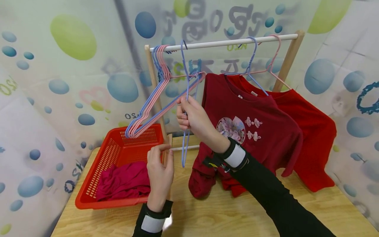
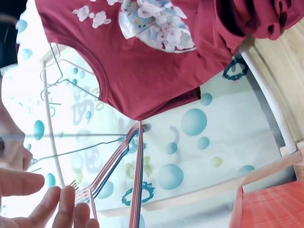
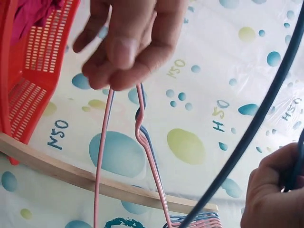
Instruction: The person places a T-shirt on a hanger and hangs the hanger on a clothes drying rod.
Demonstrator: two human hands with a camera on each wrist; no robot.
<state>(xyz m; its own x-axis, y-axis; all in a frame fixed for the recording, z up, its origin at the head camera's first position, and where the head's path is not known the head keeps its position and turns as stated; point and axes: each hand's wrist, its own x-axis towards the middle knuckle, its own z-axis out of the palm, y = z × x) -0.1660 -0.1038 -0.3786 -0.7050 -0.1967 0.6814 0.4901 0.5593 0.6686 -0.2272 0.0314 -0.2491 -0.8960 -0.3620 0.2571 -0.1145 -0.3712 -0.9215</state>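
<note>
My right hand (image 1: pixel 193 115) grips a blue clothes hanger (image 1: pixel 184 148) by its wire, with the thumb and curled fingers around it. Seen nearly edge-on, the hanger hangs upright, its hook overlapping the white rail (image 1: pixel 225 43) in the head view. Lower and to the left, my left hand (image 1: pixel 160 172) is raised near the basket's right side, palm up with fingers loosely bent and holding nothing. In the right wrist view the hanger's dark wire (image 3: pixel 242 135) runs diagonally close to the camera. Several pink and blue hangers (image 1: pixel 148 108) hang bunched at the rail's left end.
A dark red shirt (image 1: pixel 266 128) and a brighter red garment (image 1: pixel 318 131) hang at the rail's right. The red basket (image 1: pixel 86 184) holds a crumpled magenta cloth (image 1: pixel 124 181). Wooden posts (image 1: pixel 285 72) support the rail on the wooden table (image 1: pixel 237 214), before a patterned curtain.
</note>
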